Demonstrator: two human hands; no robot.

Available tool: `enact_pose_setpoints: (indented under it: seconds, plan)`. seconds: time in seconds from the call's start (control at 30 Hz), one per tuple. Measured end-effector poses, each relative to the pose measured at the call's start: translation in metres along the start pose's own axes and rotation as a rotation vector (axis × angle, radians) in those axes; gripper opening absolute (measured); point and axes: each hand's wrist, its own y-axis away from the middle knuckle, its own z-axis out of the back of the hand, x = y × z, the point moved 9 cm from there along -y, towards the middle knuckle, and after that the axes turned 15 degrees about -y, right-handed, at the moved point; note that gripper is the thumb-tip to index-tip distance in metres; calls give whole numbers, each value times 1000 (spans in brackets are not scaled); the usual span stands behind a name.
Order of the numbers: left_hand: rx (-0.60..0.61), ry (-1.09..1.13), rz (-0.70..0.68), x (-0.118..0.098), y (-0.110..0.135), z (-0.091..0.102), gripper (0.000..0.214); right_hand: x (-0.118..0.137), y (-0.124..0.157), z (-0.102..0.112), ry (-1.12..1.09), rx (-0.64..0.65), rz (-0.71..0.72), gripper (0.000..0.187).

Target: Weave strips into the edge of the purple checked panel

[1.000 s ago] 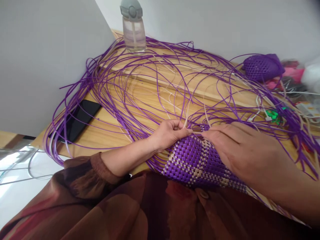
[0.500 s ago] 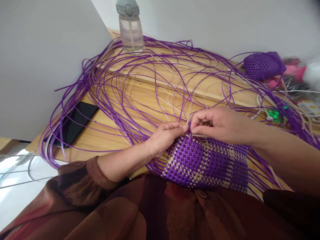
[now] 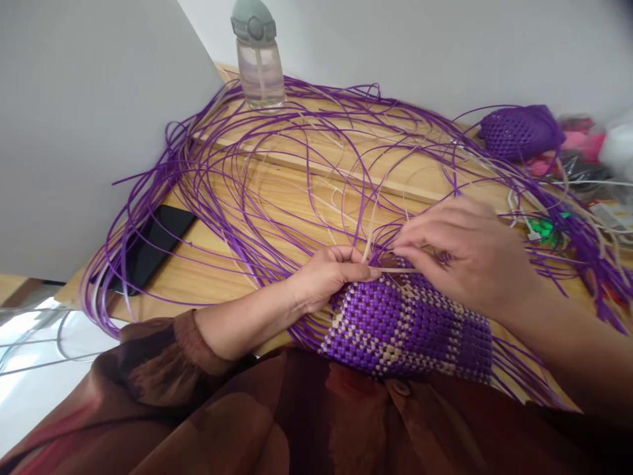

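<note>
The wooden table point(image 3: 237, 264) carries everything here, and its near edge, against the person's lap, is where the woven panel point(image 3: 405, 326) lies, half on the wood and half over the brown garment. Taking that panel as the landmark: it is a flat purple-and-cream checkered mat, and it looks light, flexible as a whole yet springy, so I judge it will bend rather than crease and want to curl back when released. Its firm, closed weave at the near side is the safest place to brace it; the far edge is open and likely to loosen if pulled.

Beyond the panel's far edge the loose purple strands point(image 3: 297, 165) fan out in big loops across the table, reaching its left edge and overhanging it. They seem thin, smooth and slippery, apt to snag one another. Left of the panel, under those loops, lies a dark phone point(image 3: 148, 247); far beyond it a clear bottle point(image 3: 260, 63) stands by the wall. Beyond and to the right sits a small purple woven piece point(image 3: 519, 132) amid clutter. Free room is scant on every side but the lap.

At the panel's far edge the left hand point(image 3: 331, 274) is closed, thumb and forefinger pinching a cream strand point(image 3: 395, 270) flat against the weave. The right hand point(image 3: 469, 257) hovers over the same edge, fingers curled, tips meeting on the strands there.
</note>
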Motion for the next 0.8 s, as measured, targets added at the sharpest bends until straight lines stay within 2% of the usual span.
enact_pose_setpoints:
  seconds: [0.13, 0.23, 0.37, 0.5, 0.57, 0.63, 0.8]
  plan:
    - [-11, 5, 3, 1, -2, 1, 31, 5, 26, -12, -27, 200, -61, 19]
    - [3, -11, -10, 0, -4, 1, 31, 12, 33, -8, -78, 220, -118, 19]
    - [7, -30, -27, -1, -5, 3, 31, 19, 32, -9, -320, 268, -267, 12]
    - [39, -34, -55, -2, -5, 3, 31, 20, 20, -9, -531, 167, -310, 4]
    - [39, -45, -67, -4, -5, 3, 32, 13, 15, -15, -671, 131, -344, 6]
    - [26, -52, -71, -4, -5, 4, 33, -1, 14, -25, -778, 106, -447, 12]
    - [24, -43, -106, -7, -4, 3, 33, -32, 20, -40, -804, 7, -675, 21]
